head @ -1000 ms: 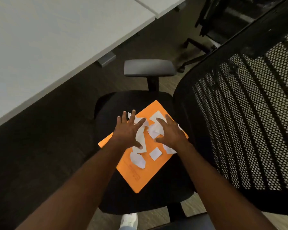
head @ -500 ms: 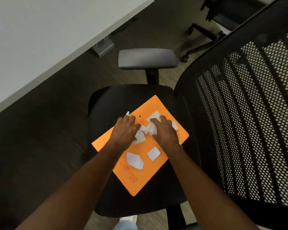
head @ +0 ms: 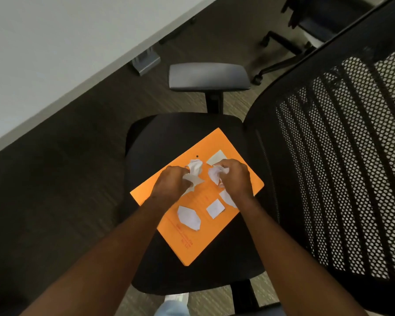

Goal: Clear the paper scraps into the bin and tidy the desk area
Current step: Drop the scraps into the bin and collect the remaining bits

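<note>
Orange folder lies flat on the black chair seat. Red print near its near corner, too blurred to read. Left hand is curled, pinching a crumpled white paper scrap at its fingertips, another flat scrap under it. Right hand is curled shut around a crumpled wad. 3 flat scraps lie loose on the folder nearer the person: a hexagon-shaped piece left, a small square piece in the middle, a third piece partly under the right wrist. 1 more flat scrap sits far of the right hand. Mesh chair back at right, grey armrest far, pale surface far left.

Versus 0.5 s ago: hands were touching over 1 bunch, now apart, each with its own wad.
</note>
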The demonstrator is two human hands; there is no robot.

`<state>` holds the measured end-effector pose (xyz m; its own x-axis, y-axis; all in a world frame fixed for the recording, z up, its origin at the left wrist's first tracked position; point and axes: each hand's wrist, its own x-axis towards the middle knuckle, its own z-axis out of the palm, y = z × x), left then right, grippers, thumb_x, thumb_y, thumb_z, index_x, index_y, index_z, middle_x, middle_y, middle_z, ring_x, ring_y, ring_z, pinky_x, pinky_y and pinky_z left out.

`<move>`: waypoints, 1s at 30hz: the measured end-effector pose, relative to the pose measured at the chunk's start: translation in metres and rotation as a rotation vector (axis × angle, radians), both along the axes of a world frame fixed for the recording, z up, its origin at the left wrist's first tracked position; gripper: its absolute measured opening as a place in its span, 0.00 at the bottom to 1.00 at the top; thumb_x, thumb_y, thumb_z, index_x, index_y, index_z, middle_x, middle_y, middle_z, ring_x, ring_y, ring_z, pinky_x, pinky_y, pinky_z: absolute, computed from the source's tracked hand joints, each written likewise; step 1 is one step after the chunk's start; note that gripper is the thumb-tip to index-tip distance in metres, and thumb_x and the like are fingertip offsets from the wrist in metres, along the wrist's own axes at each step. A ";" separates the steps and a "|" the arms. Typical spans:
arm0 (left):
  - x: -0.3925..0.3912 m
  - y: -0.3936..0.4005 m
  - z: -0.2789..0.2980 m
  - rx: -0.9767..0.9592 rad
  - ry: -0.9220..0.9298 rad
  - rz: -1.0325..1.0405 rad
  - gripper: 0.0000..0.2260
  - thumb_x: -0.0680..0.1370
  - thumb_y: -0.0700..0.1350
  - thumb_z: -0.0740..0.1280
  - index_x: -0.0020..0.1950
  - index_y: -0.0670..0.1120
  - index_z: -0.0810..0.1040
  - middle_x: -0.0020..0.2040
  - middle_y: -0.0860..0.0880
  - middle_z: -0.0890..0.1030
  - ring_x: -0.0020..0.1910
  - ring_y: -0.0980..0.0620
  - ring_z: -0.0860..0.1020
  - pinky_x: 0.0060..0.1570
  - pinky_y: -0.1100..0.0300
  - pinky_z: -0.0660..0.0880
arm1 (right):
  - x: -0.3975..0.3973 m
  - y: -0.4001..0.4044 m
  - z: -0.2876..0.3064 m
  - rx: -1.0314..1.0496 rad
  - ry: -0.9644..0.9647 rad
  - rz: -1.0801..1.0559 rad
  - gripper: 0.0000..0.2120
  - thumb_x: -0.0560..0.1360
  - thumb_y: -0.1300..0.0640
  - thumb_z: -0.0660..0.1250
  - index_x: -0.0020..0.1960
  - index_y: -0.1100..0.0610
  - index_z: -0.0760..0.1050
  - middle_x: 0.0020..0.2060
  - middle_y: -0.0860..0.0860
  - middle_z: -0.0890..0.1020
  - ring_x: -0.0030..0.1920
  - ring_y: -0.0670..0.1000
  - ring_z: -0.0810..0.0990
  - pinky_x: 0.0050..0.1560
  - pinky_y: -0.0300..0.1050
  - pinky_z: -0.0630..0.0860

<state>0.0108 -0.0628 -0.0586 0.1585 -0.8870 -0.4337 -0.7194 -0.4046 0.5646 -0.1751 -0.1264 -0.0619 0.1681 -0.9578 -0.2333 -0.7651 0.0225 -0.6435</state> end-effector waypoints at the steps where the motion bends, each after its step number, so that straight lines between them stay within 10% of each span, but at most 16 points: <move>1: 0.001 0.001 0.000 0.020 0.047 0.036 0.08 0.73 0.46 0.75 0.49 0.45 0.84 0.47 0.45 0.84 0.45 0.46 0.81 0.45 0.50 0.80 | -0.004 0.000 0.004 0.054 -0.118 -0.053 0.09 0.75 0.64 0.69 0.49 0.53 0.84 0.44 0.47 0.85 0.45 0.49 0.84 0.37 0.42 0.83; 12: 0.037 0.038 0.025 -0.102 0.195 0.204 0.10 0.70 0.48 0.78 0.35 0.43 0.81 0.36 0.46 0.83 0.37 0.47 0.83 0.39 0.46 0.82 | 0.002 0.007 0.037 0.327 -0.753 -0.447 0.09 0.70 0.66 0.76 0.46 0.53 0.85 0.45 0.53 0.87 0.48 0.56 0.87 0.40 0.48 0.83; 30: 0.267 0.265 0.075 -0.136 0.115 0.640 0.14 0.70 0.45 0.77 0.29 0.40 0.77 0.31 0.38 0.80 0.29 0.48 0.73 0.28 0.61 0.63 | 0.251 0.156 0.089 0.572 -0.925 -0.074 0.09 0.75 0.71 0.68 0.45 0.58 0.78 0.46 0.55 0.81 0.46 0.54 0.81 0.49 0.57 0.82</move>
<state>0.2780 0.2021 0.0164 0.6319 -0.6811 -0.3698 -0.2927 -0.6516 0.6998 0.0757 0.0295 0.0268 0.4538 -0.7629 -0.4605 0.0255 0.5277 -0.8490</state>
